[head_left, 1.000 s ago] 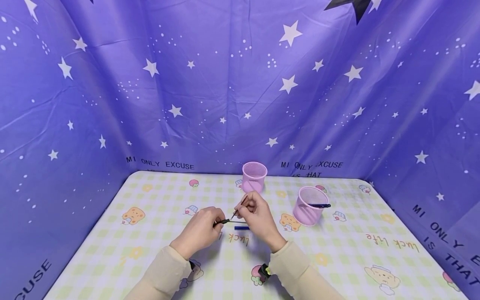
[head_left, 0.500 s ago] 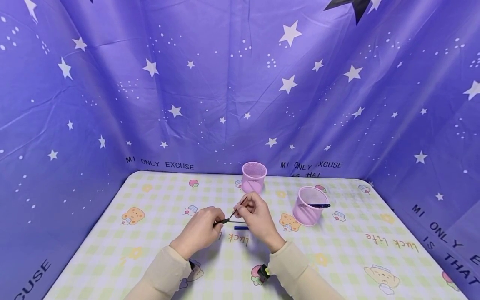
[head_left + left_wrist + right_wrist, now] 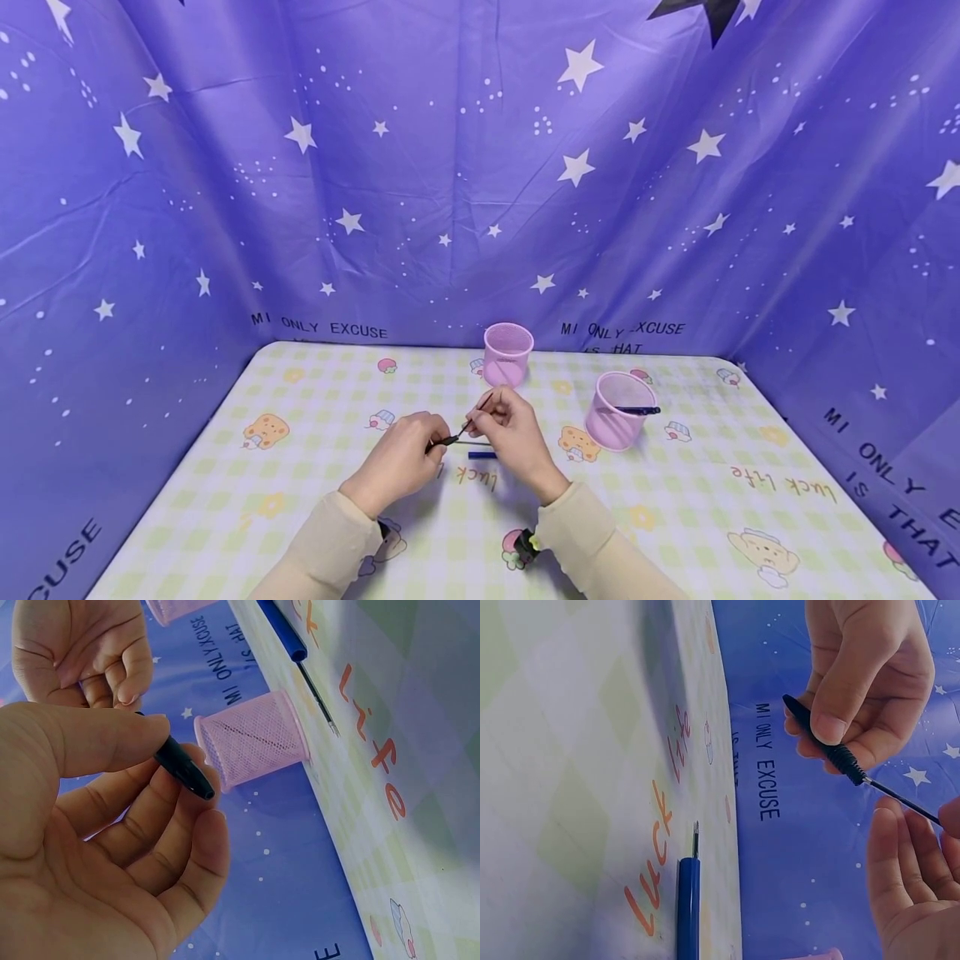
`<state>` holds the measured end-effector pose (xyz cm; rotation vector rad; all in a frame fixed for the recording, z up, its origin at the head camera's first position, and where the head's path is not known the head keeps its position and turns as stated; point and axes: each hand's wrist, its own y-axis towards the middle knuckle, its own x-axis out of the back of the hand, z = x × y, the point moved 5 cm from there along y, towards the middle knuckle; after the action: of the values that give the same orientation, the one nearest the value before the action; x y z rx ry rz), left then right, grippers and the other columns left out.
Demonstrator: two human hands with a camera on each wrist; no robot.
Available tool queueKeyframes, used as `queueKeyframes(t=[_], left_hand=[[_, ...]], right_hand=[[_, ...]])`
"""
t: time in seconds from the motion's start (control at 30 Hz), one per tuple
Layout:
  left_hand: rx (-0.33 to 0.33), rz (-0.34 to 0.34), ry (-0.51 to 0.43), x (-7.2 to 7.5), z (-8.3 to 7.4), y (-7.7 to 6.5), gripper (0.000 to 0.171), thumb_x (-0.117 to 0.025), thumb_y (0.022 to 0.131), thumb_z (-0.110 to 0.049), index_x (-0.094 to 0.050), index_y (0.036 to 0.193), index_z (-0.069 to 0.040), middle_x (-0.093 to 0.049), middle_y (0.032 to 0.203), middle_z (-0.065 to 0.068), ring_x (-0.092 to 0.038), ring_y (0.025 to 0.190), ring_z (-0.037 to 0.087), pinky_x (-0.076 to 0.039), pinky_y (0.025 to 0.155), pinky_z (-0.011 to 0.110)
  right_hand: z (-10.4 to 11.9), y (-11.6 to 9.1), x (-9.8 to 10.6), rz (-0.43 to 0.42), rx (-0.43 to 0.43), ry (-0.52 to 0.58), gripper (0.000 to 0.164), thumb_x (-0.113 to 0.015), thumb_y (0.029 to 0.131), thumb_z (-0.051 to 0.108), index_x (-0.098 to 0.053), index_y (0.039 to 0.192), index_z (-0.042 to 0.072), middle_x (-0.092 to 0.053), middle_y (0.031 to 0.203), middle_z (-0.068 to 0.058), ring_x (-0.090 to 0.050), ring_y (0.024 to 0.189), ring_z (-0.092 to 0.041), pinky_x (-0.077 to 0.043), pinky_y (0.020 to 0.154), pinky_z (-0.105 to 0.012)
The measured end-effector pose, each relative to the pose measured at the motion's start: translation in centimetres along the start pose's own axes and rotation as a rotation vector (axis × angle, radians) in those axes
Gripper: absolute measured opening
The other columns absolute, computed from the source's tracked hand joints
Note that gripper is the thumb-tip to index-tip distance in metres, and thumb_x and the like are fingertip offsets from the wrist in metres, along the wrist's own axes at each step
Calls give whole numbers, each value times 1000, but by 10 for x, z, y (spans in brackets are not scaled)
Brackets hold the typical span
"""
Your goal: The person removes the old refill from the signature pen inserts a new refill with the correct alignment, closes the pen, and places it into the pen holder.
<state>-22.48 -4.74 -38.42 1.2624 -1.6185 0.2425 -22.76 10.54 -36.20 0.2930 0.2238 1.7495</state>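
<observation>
My left hand (image 3: 401,460) pinches a black, tapered pen front section (image 3: 825,740) between thumb and fingers. In the right wrist view its ridged end faces my right hand (image 3: 915,889). That hand pinches a thin dark pen refill (image 3: 904,801), whose end meets the opening of the front section; how far it reaches inside is hidden. Below the hands on the tablecloth lies a blue pen barrel (image 3: 482,456), partly covered by the right hand in the head view. Beside it lies another thin refill (image 3: 319,697) with a metal tip.
A pink mesh pen cup (image 3: 507,357) stands behind the hands. To the right, a second pink pen cup (image 3: 617,421) has dark pens (image 3: 637,411) at its rim. The checked tablecloth (image 3: 187,500) ends at a purple star-patterned curtain (image 3: 420,167).
The refill in my right hand has shifted slightly down toward the black front section, and less of it shows between the hands. The left hand has stayed nearly still.
</observation>
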Motion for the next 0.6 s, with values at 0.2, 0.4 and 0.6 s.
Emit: queueKeyframes(t=[0.2, 0.4, 0.6], left_hand=[[0, -6, 10, 1, 0, 0, 13, -67, 78, -2, -66, 84, -14, -59, 78, -7, -54, 71, 8, -47, 65, 27], [6, -11, 23, 1, 0, 0, 12, -68, 79, -4, -67, 84, -15, -61, 79, -7, -56, 70, 9, -47, 64, 27], [15, -14, 19, 1, 1, 0, 12, -68, 79, -5, -66, 84, -16, -62, 79, -6, -56, 70, 8, -47, 63, 27]], right_hand=[[-1, 0, 0, -7, 8, -5, 7, -54, 88, -12, -48, 84, -13, -59, 92, -31, -63, 80, -43, -54, 74, -46], [-18, 4, 3, -30, 41, -15, 8, -57, 88, -10, -51, 83, -9, -60, 90, -26, -65, 75, -30, -56, 71, -41], [-30, 6, 4, -42, 67, -13, 7, -58, 88, -5, -53, 88, -9, -62, 87, -28, -66, 72, -22, -56, 69, -38]])
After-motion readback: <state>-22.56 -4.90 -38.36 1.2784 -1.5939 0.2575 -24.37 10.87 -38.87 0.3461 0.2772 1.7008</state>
